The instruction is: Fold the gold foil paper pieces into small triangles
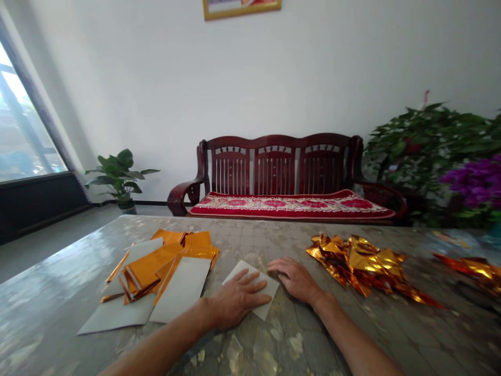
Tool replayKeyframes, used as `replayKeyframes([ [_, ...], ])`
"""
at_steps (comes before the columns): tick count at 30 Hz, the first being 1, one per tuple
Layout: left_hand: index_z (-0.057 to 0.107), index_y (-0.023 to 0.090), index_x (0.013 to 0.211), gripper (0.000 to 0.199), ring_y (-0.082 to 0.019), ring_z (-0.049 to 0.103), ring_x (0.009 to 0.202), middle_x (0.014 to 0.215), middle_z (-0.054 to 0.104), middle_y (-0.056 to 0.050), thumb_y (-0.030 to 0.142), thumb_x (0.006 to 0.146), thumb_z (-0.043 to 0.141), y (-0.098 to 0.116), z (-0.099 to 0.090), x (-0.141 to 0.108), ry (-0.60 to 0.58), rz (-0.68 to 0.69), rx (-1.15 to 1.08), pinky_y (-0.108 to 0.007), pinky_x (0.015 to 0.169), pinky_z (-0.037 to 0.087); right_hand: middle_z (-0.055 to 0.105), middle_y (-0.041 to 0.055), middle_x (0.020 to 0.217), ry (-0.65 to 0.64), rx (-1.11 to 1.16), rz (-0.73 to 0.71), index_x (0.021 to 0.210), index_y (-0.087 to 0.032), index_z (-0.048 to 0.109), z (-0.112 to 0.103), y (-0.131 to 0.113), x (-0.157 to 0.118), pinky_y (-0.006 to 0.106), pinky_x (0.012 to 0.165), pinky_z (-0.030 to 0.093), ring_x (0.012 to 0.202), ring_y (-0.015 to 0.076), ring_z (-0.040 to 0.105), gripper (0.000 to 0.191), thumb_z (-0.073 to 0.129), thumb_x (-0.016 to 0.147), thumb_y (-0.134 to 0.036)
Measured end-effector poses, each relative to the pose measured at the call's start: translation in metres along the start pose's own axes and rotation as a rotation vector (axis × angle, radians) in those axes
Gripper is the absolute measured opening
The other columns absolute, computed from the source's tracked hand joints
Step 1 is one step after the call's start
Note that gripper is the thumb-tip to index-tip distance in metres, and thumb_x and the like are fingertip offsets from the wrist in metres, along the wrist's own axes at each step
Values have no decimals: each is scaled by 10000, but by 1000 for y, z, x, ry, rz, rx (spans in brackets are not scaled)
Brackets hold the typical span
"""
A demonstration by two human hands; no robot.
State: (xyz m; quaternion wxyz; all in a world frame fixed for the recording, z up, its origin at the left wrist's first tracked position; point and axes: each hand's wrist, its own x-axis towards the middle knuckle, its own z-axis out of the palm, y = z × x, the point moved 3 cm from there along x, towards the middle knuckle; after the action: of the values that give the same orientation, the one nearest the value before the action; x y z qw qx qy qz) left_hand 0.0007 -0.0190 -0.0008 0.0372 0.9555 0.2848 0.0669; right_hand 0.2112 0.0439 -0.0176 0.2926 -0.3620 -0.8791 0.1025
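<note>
A white sheet of paper [239,267] lies turned at an angle on the table in front of me. My left hand [238,298] rests flat across it with the fingers spread. Beside the sheet's right corner is my right hand [293,279], its fingers bent and held together, the thumb at the paper's edge. Whether the fingers pinch anything is hidden. To the left lies a loose heap of orange foil paper [154,263] with white-backed sheets [182,284]. Crumpled-looking folded gold foil pieces [360,261] are piled to the right.
The table [250,350] has a glossy patterned cover. More gold foil [475,269] and a clear plastic bag [454,240] are at the far right. Behind the table stand a wooden bench [276,151] with a red cushion [289,204], a potted plant [119,180] and purple flowers [479,180].
</note>
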Motion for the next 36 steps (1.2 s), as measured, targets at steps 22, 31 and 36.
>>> replayKeyframes([
  [22,611,263,1142,228,-232,593,1087,1181,642,-51,329,946,515,-13,14,7,157,-621,45,-360,924,432,646,52,860,-126,-435,-47,824,-190,671,12,-24,7,294,768,402,842,187,564,201,517,953,-208],
  [31,651,258,1098,216,-244,603,1112,1234,646,-56,369,930,572,-14,13,8,156,-597,35,-374,934,447,649,36,890,-141,-415,-25,850,-214,677,9,-24,8,283,745,406,867,189,575,135,577,931,-255],
  [36,657,250,1089,222,-237,610,1099,1203,665,-54,373,910,608,-16,13,8,203,-563,13,-353,938,443,643,54,885,-118,-456,-6,842,-195,655,13,-22,7,290,756,409,859,191,580,167,528,946,-226],
])
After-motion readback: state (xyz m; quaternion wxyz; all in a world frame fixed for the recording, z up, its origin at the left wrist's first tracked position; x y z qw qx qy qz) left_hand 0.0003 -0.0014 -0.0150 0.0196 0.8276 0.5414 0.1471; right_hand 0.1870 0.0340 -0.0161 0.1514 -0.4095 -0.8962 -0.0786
